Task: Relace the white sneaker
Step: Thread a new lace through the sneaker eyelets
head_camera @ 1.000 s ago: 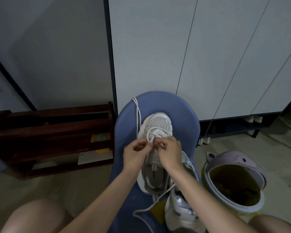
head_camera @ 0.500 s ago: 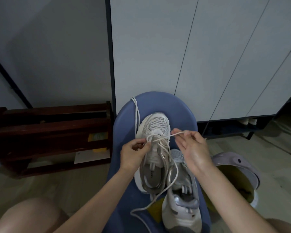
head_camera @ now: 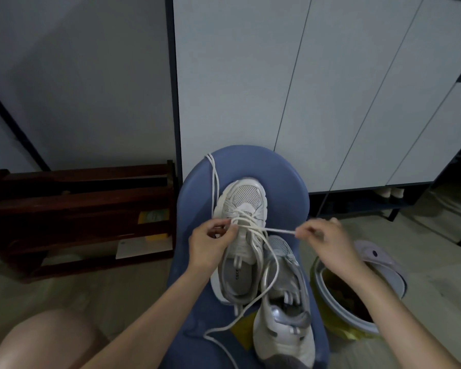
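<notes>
A white sneaker lies toe-away on a blue stool. Its white lace crosses the eyelets near the toe. My left hand pinches the lace at the sneaker's left eyelets. My right hand pinches the lace farther right and holds it stretched taut across the shoe. Slack lace loops down over the shoe's opening to the stool's front. Another strand runs up over the stool's far edge. A second grey-white sneaker lies beside the first, at its right.
A dark wooden rack stands on the floor at the left. A lavender bin with a yellow liner sits at the right, under my right forearm. White cabinet doors rise behind the stool. My bare knee shows bottom left.
My right hand has moved from the sneaker's middle out to the right, drawing the lace taut through the eyelets. My left hand has stayed at the left eyelets.
</notes>
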